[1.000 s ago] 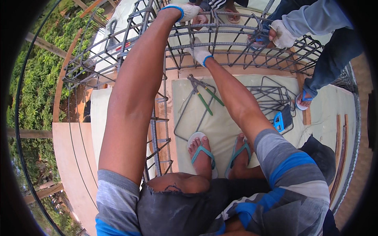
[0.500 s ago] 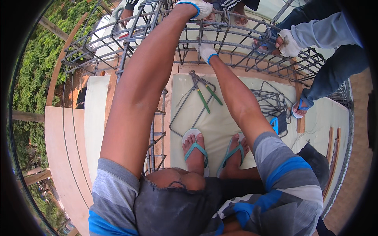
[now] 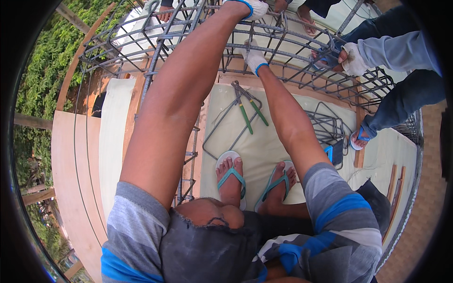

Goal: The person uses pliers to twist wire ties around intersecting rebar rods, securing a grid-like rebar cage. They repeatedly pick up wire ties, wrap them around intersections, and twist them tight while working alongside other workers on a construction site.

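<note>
A long cage of steel rebar (image 3: 302, 52) crosses the far side, its bars bent round by stirrups. My left hand (image 3: 255, 8), in a white knit glove with a blue cuff, is closed at the cage's far upper bars; its fingertips are partly hidden. Nearer to me, my right hand (image 3: 255, 57), gloved alike, grips a bar on the cage's near side. Below it, green-handled pincers (image 3: 245, 104) lie with their jaws pointing away, over a bent steel stirrup (image 3: 211, 134) on the pale sheet (image 3: 222, 141).
At right a co-worker's gloved hand (image 3: 355, 59) holds the cage. More bent stirrups (image 3: 325, 123) lie beside a blue-and-black object (image 3: 335, 152). Another rebar run (image 3: 188, 167) passes near my left knee. Plywood (image 3: 71, 165) and trees (image 3: 35, 89) are at left.
The whole view has shifted slightly, with the cage and pincers appearing a little higher and to the right. Both my hands stay at the cage.
</note>
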Action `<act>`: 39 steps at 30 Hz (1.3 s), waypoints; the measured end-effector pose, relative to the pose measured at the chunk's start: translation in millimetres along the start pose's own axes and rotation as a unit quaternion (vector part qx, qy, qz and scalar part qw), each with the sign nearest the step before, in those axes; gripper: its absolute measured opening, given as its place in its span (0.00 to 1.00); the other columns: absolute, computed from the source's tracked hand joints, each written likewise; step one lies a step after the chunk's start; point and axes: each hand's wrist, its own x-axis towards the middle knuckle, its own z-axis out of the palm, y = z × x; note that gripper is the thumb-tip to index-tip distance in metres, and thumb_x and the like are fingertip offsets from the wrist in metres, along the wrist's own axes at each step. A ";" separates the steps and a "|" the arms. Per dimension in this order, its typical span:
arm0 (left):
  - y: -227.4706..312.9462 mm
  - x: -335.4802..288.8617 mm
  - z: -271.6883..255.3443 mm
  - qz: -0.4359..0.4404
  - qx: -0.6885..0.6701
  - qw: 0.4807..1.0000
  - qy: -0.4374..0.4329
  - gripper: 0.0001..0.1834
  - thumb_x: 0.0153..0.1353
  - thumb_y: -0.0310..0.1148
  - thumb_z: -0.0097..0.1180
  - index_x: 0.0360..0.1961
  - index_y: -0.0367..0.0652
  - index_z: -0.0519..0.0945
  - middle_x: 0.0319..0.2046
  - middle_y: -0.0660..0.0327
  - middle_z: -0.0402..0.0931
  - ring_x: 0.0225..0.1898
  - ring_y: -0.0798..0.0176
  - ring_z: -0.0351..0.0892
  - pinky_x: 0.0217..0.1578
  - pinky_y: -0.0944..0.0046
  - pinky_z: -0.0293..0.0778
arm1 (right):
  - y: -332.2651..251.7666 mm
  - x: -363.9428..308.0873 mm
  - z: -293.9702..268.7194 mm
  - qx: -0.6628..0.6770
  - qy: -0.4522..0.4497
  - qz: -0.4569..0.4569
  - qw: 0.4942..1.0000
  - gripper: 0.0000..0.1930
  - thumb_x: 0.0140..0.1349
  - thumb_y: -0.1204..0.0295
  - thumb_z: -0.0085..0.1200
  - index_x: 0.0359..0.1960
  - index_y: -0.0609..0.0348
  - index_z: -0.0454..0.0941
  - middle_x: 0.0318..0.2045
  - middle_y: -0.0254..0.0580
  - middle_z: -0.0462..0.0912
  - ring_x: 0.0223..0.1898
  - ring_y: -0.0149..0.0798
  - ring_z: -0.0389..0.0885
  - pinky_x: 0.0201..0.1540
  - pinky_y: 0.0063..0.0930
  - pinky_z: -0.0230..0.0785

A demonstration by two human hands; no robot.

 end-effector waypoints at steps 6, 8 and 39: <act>6.6 -16.0 -6.5 -0.034 -0.009 0.999 0.010 0.36 0.71 0.58 0.36 0.58 0.40 0.83 0.61 0.43 0.77 0.66 0.41 0.74 0.67 0.50 0.66 | -30.4 -18.4 -1.3 -0.027 0.002 0.017 1.000 0.19 0.66 0.64 0.57 0.54 0.59 0.71 0.45 0.52 0.80 0.48 0.49 0.80 0.54 0.42 0.71; 40.1 -29.5 -16.4 -0.064 -0.054 0.997 -0.001 0.37 0.70 0.59 0.36 0.58 0.39 0.83 0.60 0.42 0.78 0.66 0.41 0.75 0.66 0.50 0.66 | -10.0 -15.0 -18.3 -0.076 0.025 0.005 0.997 0.21 0.65 0.63 0.60 0.54 0.62 0.71 0.47 0.57 0.82 0.51 0.56 0.81 0.54 0.45 0.72; 21.1 -22.2 -1.7 -0.039 -0.064 0.997 -0.001 0.35 0.69 0.63 0.42 0.52 0.44 0.83 0.45 0.42 0.85 0.48 0.40 0.84 0.52 0.47 0.76 | -9.7 -13.6 -12.3 -0.061 0.041 0.019 0.997 0.21 0.64 0.64 0.61 0.53 0.60 0.71 0.44 0.55 0.84 0.47 0.58 0.83 0.50 0.48 0.75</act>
